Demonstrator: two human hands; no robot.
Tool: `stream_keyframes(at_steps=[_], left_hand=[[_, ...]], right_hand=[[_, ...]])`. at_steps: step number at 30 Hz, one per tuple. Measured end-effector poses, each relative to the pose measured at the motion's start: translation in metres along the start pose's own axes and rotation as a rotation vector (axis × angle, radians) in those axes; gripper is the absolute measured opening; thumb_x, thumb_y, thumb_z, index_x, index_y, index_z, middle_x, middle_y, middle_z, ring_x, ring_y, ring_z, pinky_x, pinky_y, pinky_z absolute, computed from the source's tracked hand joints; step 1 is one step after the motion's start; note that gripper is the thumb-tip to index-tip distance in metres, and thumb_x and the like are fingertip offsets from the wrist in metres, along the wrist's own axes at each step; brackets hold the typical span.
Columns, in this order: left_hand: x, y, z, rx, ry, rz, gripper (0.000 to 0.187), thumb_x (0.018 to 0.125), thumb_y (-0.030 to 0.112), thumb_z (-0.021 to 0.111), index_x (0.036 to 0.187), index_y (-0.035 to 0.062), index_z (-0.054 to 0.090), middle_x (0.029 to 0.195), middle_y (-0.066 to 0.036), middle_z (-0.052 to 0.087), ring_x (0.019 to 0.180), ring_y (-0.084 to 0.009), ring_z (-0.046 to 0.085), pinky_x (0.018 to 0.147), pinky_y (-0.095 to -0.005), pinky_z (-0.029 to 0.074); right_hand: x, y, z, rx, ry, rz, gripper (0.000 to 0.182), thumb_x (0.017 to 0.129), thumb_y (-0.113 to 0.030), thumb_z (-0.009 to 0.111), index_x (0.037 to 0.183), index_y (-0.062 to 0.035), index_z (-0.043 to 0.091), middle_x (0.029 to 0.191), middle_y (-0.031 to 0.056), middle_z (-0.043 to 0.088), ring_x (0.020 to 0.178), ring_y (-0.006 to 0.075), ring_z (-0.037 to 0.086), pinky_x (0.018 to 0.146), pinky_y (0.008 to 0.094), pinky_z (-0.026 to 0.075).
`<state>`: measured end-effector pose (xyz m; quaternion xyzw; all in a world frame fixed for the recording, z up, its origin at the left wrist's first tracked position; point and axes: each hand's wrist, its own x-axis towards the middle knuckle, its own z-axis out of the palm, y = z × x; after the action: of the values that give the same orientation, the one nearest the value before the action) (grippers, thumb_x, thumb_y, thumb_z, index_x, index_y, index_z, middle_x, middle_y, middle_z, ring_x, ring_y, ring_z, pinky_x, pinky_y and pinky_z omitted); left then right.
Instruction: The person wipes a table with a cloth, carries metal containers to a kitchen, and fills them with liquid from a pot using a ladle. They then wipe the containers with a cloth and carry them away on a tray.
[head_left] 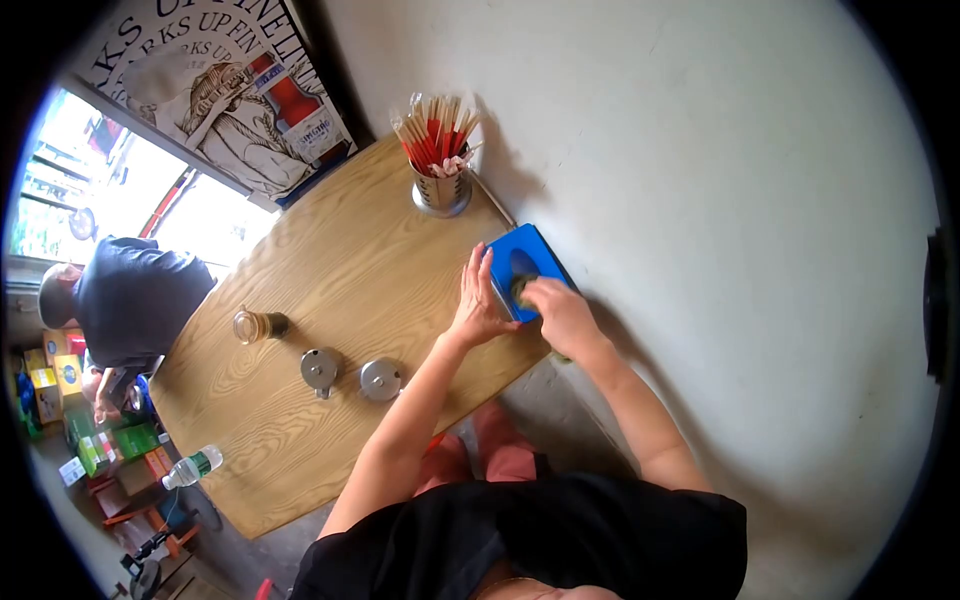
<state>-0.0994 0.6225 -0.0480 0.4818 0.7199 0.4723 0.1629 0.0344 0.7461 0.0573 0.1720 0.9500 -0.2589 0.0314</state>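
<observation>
A blue tissue box (519, 243) with a darker oval on its face sits at the table's edge against the wall. My left hand (478, 305) holds its near left side, fingers stretched along it and thumb at the lower corner. Bunched in my closed right hand (562, 315) is a greenish-brown cloth (521, 287), pressed on the box's face; the fingers partly hide it. Left of my left forearm, two metal-topped containers (319, 371) stand on the wooden table (330, 260).
A metal holder (441, 196) of wrapped chopsticks stands near the wall. Farther left are a glass jar (252, 325) with dark contents and a plastic bottle (193, 467) at the table edge. A person in a dark shirt (140, 300) is beyond the table, beside stacked boxes.
</observation>
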Motion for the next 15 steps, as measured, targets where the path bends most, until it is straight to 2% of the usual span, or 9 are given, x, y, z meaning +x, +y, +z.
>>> stream_keyframes(at_steps=[1, 2, 4, 7, 8, 10, 12, 13, 15], left_hand=[[0.001, 0.001, -0.002, 0.0, 0.001, -0.001, 0.141, 0.044, 0.028, 0.094, 0.151, 0.0068, 0.005, 0.155, -0.025, 0.009, 0.143, -0.0445, 0.014, 0.115, -0.0579, 0.018], [0.001, 0.003, -0.002, 0.012, -0.002, -0.01, 0.14, 0.044, 0.028, 0.094, 0.151, 0.0074, 0.006, 0.155, -0.025, 0.01, 0.143, -0.0449, 0.015, 0.115, -0.0572, 0.018], [0.001, 0.005, 0.0, 0.023, -0.005, -0.026, 0.139, 0.043, 0.027, 0.094, 0.151, 0.008, 0.007, 0.154, -0.025, 0.01, 0.143, -0.0452, 0.015, 0.115, -0.0564, 0.019], [0.006, 0.003, -0.002, 0.011, -0.008, -0.008, 0.139, 0.043, 0.027, 0.094, 0.15, 0.0076, 0.008, 0.154, -0.026, 0.01, 0.142, -0.0461, 0.017, 0.115, -0.0553, 0.019], [0.007, 0.003, -0.002, 0.02, 0.004, -0.005, 0.138, 0.043, 0.027, 0.094, 0.15, 0.0076, 0.008, 0.153, -0.027, 0.01, 0.141, -0.0464, 0.017, 0.115, -0.0552, 0.019], [0.003, 0.006, -0.001, 0.017, 0.008, 0.0, 0.138, 0.044, 0.027, 0.094, 0.15, 0.0076, 0.008, 0.153, -0.027, 0.01, 0.141, -0.0468, 0.018, 0.115, -0.055, 0.02], [0.004, 0.007, -0.004, 0.018, -0.019, -0.02, 0.135, 0.044, 0.026, 0.094, 0.149, 0.0079, 0.011, 0.152, -0.028, 0.01, 0.139, -0.0481, 0.019, 0.115, -0.0549, 0.021], [0.002, 0.009, -0.005, 0.017, -0.02, -0.019, 0.135, 0.044, 0.026, 0.094, 0.149, 0.0079, 0.011, 0.152, -0.028, 0.01, 0.139, -0.0481, 0.019, 0.115, -0.0549, 0.021], [0.003, 0.011, -0.009, 0.018, 0.003, -0.012, 0.132, 0.045, 0.025, 0.094, 0.148, 0.0086, 0.013, 0.151, -0.029, 0.01, 0.137, -0.0493, 0.02, 0.113, -0.0553, 0.023]], right_hand=[[0.008, 0.001, 0.002, -0.1, 0.249, -0.064, 0.035, 0.081, 0.003, 0.051, 0.112, -0.0017, 0.065, 0.123, 0.0136, 0.062, 0.12, 0.0316, 0.054, 0.106, 0.0378, 0.042], [0.018, 0.002, -0.001, -0.059, 0.378, -0.04, 0.039, 0.079, 0.008, 0.049, 0.115, -0.0011, 0.062, 0.126, 0.014, 0.06, 0.124, 0.0319, 0.051, 0.105, 0.0388, 0.042], [0.038, 0.015, 0.003, -0.105, 0.409, -0.102, 0.042, 0.081, 0.008, 0.047, 0.12, -0.0012, 0.061, 0.131, 0.016, 0.056, 0.129, 0.032, 0.047, 0.107, 0.0389, 0.041], [0.011, 0.019, 0.034, -0.306, 0.309, -0.042, 0.037, 0.084, 0.003, 0.048, 0.118, 0.0003, 0.061, 0.133, 0.0192, 0.053, 0.13, 0.0327, 0.044, 0.11, 0.0384, 0.038], [-0.006, 0.015, 0.039, -0.305, 0.307, -0.037, 0.037, 0.084, 0.003, 0.048, 0.118, 0.0003, 0.061, 0.133, 0.0192, 0.053, 0.13, 0.0327, 0.044, 0.11, 0.0384, 0.038], [-0.043, -0.005, 0.034, -0.2, 0.261, 0.12, 0.037, 0.082, 0.004, 0.051, 0.117, 0.0008, 0.061, 0.127, 0.0225, 0.056, 0.125, 0.0352, 0.049, 0.106, 0.0409, 0.041], [-0.065, -0.02, 0.013, 0.201, -0.225, 0.36, 0.039, 0.08, 0.006, 0.053, 0.118, 0.0011, 0.059, 0.121, 0.0239, 0.059, 0.117, 0.0384, 0.055, 0.101, 0.0448, 0.043], [-0.08, -0.02, 0.022, 0.202, -0.224, 0.362, 0.039, 0.08, 0.006, 0.053, 0.118, 0.0011, 0.059, 0.121, 0.0239, 0.059, 0.117, 0.0384, 0.055, 0.101, 0.0448, 0.043], [-0.097, -0.02, 0.037, 0.365, -0.055, 0.314, 0.039, 0.081, 0.009, 0.052, 0.118, 0.0012, 0.058, 0.115, 0.0247, 0.061, 0.111, 0.0407, 0.058, 0.097, 0.0457, 0.045]])
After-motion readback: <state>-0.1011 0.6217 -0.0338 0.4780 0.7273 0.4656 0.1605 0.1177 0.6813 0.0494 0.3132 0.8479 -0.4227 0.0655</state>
